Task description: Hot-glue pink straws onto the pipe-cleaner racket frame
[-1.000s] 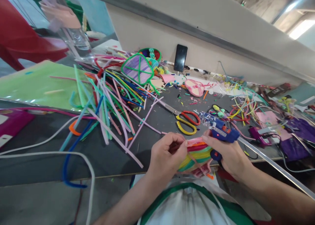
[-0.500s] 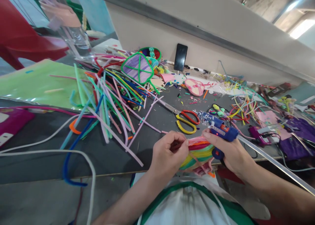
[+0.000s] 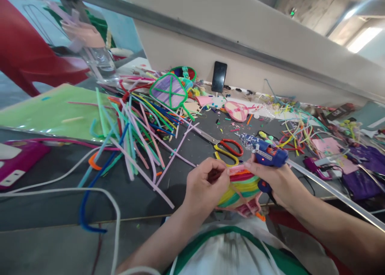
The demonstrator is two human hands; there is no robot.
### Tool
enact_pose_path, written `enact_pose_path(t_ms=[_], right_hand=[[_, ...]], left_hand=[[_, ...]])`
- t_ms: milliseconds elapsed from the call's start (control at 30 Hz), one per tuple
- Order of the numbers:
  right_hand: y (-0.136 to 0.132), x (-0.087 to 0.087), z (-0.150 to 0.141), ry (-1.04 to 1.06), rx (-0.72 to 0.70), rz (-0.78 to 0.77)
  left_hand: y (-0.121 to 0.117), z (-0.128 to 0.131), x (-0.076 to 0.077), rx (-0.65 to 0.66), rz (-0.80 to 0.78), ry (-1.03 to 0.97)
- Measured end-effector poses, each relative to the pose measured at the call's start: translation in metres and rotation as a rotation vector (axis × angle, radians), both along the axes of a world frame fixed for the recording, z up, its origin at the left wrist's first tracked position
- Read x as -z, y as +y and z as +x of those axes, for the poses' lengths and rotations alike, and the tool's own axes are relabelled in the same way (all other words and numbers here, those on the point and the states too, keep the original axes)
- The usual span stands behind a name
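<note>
My left hand (image 3: 204,191) is closed, thumb and finger pinching the pink pipe cleaner edge of a striped pipe cleaner piece (image 3: 243,188) in yellow, green, red and pink. My right hand (image 3: 281,182) is wrapped round a blue glue gun (image 3: 269,156). Its thumb rests at the top right edge of the striped piece. A long clear glue stick (image 3: 331,191) runs out of the gun's back, and the nozzle points left, over the table. Just beyond my hands lie scissors (image 3: 230,147) with red and yellow handles.
Loose pipe cleaners (image 3: 141,134) spread over the table's left half, beside a green sheet (image 3: 54,110). A phone (image 3: 219,76) leans on the partition. A pink pipe cleaner shape (image 3: 237,111) lies behind the scissors. A white cable (image 3: 116,215) loops over the near left edge.
The camera view has shifted slightly, so the table objects sit a little lower. My hands keep the same hold on the striped piece and the glue gun.
</note>
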State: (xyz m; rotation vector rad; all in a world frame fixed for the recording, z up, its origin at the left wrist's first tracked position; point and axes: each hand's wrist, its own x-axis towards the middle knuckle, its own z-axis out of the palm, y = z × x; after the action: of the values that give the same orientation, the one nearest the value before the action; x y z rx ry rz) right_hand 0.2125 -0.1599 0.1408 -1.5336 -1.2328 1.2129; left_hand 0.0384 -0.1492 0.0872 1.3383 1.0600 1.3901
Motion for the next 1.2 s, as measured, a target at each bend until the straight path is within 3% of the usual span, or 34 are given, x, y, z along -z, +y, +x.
enact_pose_path(t_ms=[133,300,467,633,800,1000,1200], right_hand=[[0.003,-0.005,0.002,0.157,0.060,-0.012],[0.013,-0.018,0.004,0.340,0.039,0.017],[0.034,-0.029,0.003,0.547,0.039,-0.008],[0.075,-0.040,0.016,0.654,0.083,0.017],[0.114,-0.062,0.039,0.618,-0.052,0.113],[0.121,-0.081,0.037,0.489,-0.221,0.266],[0.118,-0.066,0.033,0.512,-0.341,0.191]], left_hand=[[0.001,0.000,-0.009,0.075,-0.016,0.006],[0.013,-0.002,-0.027,0.104,0.004,0.084],[0.056,-0.012,-0.059,0.261,0.022,0.145],[0.104,-0.014,-0.089,0.358,-0.009,0.183],[0.132,-0.009,-0.114,0.381,0.014,0.240],[0.129,-0.014,-0.143,0.401,0.015,0.307],[0.107,-0.019,-0.143,0.353,-0.042,0.275]])
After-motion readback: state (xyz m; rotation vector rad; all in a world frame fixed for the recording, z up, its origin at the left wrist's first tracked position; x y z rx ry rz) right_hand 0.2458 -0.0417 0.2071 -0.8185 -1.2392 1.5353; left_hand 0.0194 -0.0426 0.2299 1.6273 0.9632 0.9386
